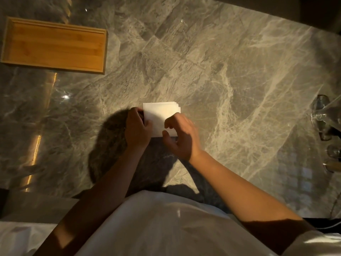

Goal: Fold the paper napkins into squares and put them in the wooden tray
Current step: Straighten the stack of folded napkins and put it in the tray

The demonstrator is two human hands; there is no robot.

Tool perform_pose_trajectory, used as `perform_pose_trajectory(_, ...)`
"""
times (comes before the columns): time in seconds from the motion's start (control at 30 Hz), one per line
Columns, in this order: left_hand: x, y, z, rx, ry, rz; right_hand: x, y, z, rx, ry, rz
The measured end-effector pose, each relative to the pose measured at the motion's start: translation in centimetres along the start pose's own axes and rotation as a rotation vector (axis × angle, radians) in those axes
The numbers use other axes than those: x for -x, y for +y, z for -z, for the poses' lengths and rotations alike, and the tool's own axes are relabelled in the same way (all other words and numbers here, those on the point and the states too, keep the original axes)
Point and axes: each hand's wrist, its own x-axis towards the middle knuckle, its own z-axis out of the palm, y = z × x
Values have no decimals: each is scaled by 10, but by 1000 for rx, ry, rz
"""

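**Both grips on the napkin stack, tray lying far left**

I am seeing the left grip (137,129) curling its fingers round the left edge of the napkins (158,112) and holding them. The right grip (182,133) is hovering over the stack's near right corner with fingers curled and thumb at the near edge; I cannot tell whether it is pinching a sheet. The napkins are lying as a white stack, sheets slightly fanned at the far right corner, flat on the surface (221,71), a polished grey marble with pale veins that is catching warm, dim light and reflecting small lamps. The arms are throwing a dark shadow (110,141) to the left. The wooden tray (55,45) is sitting well apart, at the far left. Clear glassware (321,115) is standing at the right edge. A white garment (166,228) is filling the bottom of the view.
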Motion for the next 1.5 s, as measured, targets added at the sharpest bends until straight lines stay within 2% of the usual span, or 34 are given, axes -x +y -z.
perform_pose_trajectory(0.1,-3,-1,1,-65,-17,-19,2,3,-8,77,-91,21)
perform_pose_trajectory(0.23,-3,-2,2,-84,-57,-1,-6,24,-12,180,-333,-201)
perform_pose_trajectory(0.33,-6,-3,6,-154,-109,109,-11,33,-14,321,-418,-232)
perform_pose_trajectory(0.43,-4,-6,10,-164,-239,245,-10,37,-17,340,-422,-213)
perform_pose_trajectory(0.5,1,-4,9,-22,-298,313,-8,38,-18,341,-419,-218)
perform_pose_trajectory(0.6,7,2,10,386,-316,490,-7,38,-19,366,-424,-223)
perform_pose_trajectory(0.67,6,6,12,488,-346,552,-6,38,-19,368,-429,-225)
perform_pose_trajectory(0.77,3,12,13,472,-367,529,-5,38,-19,361,-424,-229)
perform_pose_trajectory(0.9,0,18,7,334,-370,438,-3,38,-20,368,-423,-232)
perform_pose_trajectory(1.0,1,18,1,196,-304,345,0,38,-19,347,-413,-213)
perform_pose_trajectory(1.1,1,17,-1,134,-210,262,0,40,-19,254,-426,-244)
perform_pose_trajectory(1.23,3,17,-1,223,-150,257,1,44,-9,-48,-353,-349)
perform_pose_trajectory(1.37,6,22,4,312,-129,245,3,41,4,-195,-287,-392)
perform_pose_trajectory(1.5,14,25,11,441,-164,263,-2,40,8,-458,-147,-617)
